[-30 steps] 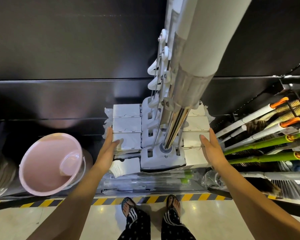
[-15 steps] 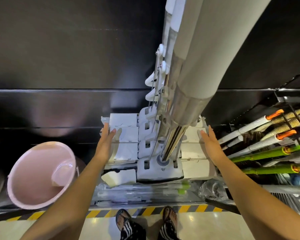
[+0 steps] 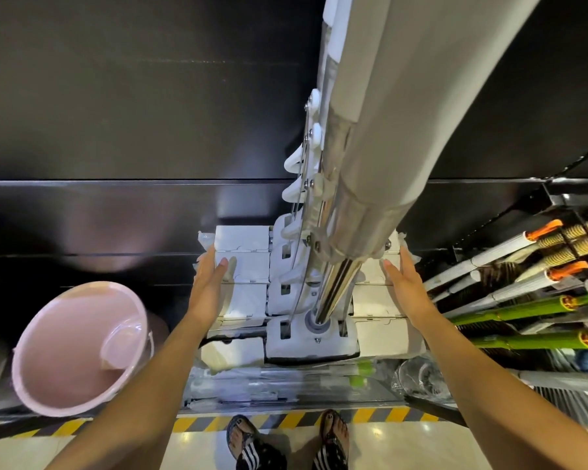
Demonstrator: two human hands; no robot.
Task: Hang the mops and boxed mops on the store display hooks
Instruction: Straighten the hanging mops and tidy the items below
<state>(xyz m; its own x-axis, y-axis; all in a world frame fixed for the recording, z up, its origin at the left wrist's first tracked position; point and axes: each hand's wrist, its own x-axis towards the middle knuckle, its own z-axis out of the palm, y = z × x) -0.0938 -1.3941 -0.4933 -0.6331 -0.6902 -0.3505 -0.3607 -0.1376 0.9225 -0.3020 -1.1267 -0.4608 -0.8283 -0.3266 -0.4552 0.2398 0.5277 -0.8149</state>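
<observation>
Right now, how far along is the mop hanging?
Looks done: several white mops hang in a row, poles running up out of view. In hand: the left hand and right hand lie flat, open, against the outer sides of the mop heads, squaring them. Left: wrapped stock lies below on the bottom shelf.

Pink bucket [image 3: 82, 347] seemingly on black shelf [image 3: 286, 407].
</observation>
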